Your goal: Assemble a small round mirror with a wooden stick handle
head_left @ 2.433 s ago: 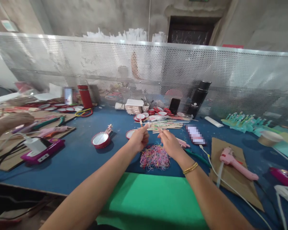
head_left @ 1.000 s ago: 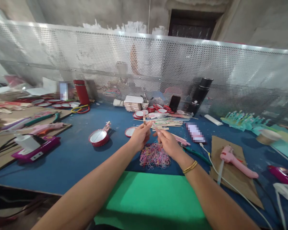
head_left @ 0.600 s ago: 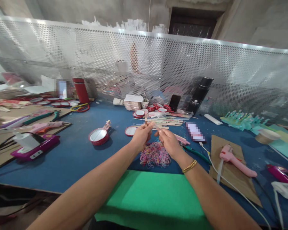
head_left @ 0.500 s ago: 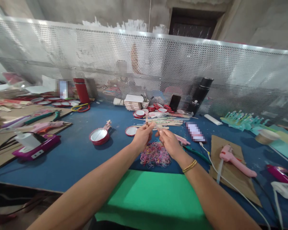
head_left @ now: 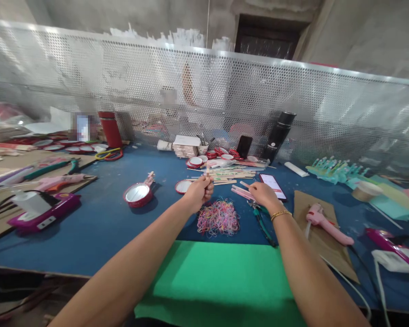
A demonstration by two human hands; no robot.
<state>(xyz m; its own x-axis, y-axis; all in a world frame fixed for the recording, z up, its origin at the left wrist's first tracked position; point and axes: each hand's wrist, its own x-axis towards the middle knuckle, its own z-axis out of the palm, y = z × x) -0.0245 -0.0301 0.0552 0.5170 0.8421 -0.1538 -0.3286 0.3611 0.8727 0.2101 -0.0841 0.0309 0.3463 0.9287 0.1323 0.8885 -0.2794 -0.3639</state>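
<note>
My left hand (head_left: 199,193) is closed around a flat wooden craft stick (head_left: 207,170), which points upward from the fist. To the right, my right hand (head_left: 264,194) pinches the end of a pale stick (head_left: 244,184) just over a small group of pink sticks (head_left: 241,192) on the table. Between my forearms lies a tangled heap of coloured rubber bands (head_left: 218,218). Pliers with green handles (head_left: 263,225) rest below my right wrist. Beyond my hands are loose wooden sticks (head_left: 235,173).
A round red-rimmed piece with a stick handle (head_left: 138,194) stands left on the blue table (head_left: 102,227). At right are a phone (head_left: 272,185), a pink glue gun (head_left: 329,225) on cardboard and a purple power strip (head_left: 393,250). A black flask (head_left: 279,136) leans against the perforated screen.
My hands have moved apart. The right has gone rightward to the pink sticks, while the left stays in nearly the same place with its stick. The view has shifted slightly.
</note>
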